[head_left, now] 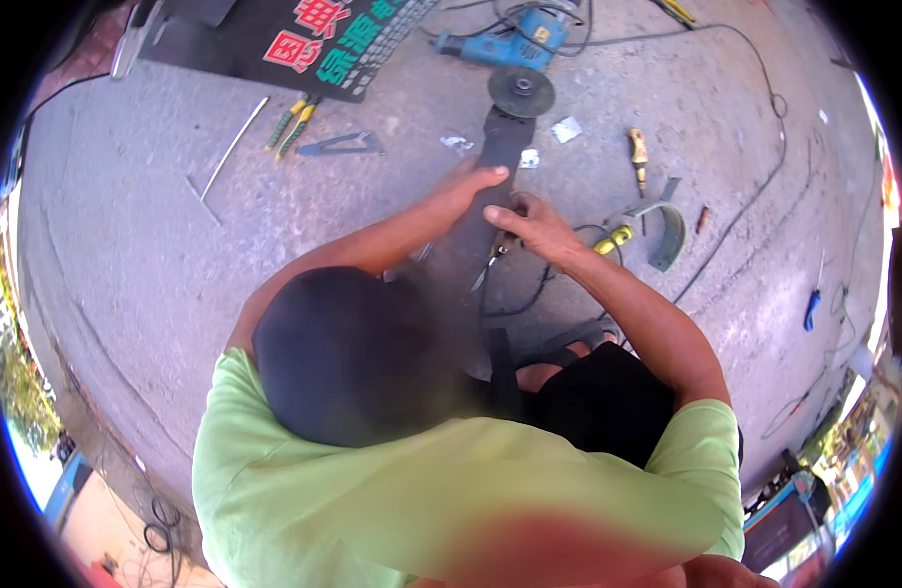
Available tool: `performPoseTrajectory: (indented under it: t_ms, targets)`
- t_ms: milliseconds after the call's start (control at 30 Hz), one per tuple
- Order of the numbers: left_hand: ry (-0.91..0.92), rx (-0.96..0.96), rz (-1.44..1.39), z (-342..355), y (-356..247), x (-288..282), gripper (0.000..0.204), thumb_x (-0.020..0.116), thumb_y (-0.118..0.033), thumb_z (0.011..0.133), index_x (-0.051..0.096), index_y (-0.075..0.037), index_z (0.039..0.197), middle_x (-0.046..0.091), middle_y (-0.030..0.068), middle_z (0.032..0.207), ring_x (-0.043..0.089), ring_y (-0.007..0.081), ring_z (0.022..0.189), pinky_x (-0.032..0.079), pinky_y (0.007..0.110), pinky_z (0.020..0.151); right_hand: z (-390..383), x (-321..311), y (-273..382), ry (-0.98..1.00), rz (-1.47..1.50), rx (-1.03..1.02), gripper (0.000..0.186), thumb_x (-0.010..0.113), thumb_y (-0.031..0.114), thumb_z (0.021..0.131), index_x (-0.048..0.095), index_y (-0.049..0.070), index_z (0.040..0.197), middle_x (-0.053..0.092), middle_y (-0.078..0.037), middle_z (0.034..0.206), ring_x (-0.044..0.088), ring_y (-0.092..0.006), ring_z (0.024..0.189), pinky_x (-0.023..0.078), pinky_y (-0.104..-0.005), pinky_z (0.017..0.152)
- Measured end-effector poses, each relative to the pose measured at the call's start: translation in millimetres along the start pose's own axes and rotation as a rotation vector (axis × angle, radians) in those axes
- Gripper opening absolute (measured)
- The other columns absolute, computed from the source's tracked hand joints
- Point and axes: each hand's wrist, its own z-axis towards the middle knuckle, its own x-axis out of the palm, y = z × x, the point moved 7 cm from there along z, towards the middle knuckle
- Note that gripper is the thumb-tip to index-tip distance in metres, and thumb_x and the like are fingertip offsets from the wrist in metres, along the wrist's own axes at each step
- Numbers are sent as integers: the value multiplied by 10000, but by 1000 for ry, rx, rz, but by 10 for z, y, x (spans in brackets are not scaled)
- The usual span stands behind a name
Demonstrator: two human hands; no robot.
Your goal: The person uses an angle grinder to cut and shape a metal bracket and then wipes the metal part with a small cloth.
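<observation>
Both of my hands grip a dark, flat strip [508,140] with an uneven far end, held out in front of me over the concrete. My left hand [474,186] is closed on its left edge, thumb on top. From the right, my right hand [531,223] pinches it a little nearer to me, its fingers partly hidden underneath. The strip's far end lies close against the round disc [523,91] of a blue angle grinder [510,46]; whether they touch, I cannot tell. The strip's near end is blurred and partly hidden.
Left lie pliers [296,125], a flat grey fork-shaped tool [341,145], a thin rod [235,147] and a printed board [225,44]. Right are a wooden-handled screwdriver [638,149], a curved metal band [672,235], a yellow-handled tool [613,240], a blue-handled screwdriver [813,310] and a trailing cable [779,147].
</observation>
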Motion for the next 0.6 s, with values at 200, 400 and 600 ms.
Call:
performPoseTrajectory:
  t_ms: [200, 400, 600]
  targets:
    - [90, -134, -24, 24, 42, 40, 662, 500, -585, 1006, 609, -24, 1340, 675, 124, 1162, 691, 213, 986, 575, 374, 855, 68, 67, 159, -106, 57, -192, 1029, 753, 698, 797, 465, -62, 1427, 643, -192, 1258, 637, -312, 1189, 504, -390, 1022]
    - [140, -149, 5, 70, -34, 203, 674, 479, -592, 1031, 541, -35, 1405, 661, 124, 1242, 686, 232, 1071, 563, 400, 911, -31, -94, 125, -262, 151, -253, 1078, 773, 691, 763, 478, -87, 1447, 619, -222, 1324, 614, -349, 1221, 447, -408, 1097]
    - [176, 14, 70, 137, -179, 338, 560, 503, -464, 1068, 528, -37, 1430, 651, 138, 1285, 613, 253, 1223, 493, 403, 1009, -14, -606, 15, -72, 417, -166, 849, 741, 599, 837, 590, -54, 1358, 672, -152, 1247, 644, -247, 1135, 502, -373, 978]
